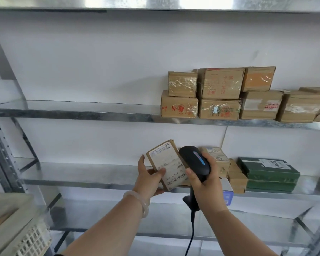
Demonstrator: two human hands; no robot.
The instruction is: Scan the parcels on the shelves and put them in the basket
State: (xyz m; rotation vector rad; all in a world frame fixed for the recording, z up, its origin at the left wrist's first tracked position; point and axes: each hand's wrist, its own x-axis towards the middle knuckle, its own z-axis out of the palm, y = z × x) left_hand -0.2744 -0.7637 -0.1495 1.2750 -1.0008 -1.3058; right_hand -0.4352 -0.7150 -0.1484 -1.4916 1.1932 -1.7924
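My left hand (151,179) holds a small brown parcel (167,163) with a white barcode label facing me, in front of the middle shelf. My right hand (204,180) grips a black corded barcode scanner (195,161), its head right beside the parcel's right edge. Several taped cardboard parcels (220,95) are stacked on the upper shelf at the right. More parcels, among them a dark green box (268,172), lie on the middle shelf behind my right hand. A pale plastic basket (24,235) shows at the bottom left corner.
Metal shelves (78,113) run across a white wall, with a perforated upright (0,150) at the left. The scanner's cable (191,235) hangs down between my forearms. A blue and white box (228,194) pokes out behind my right wrist.
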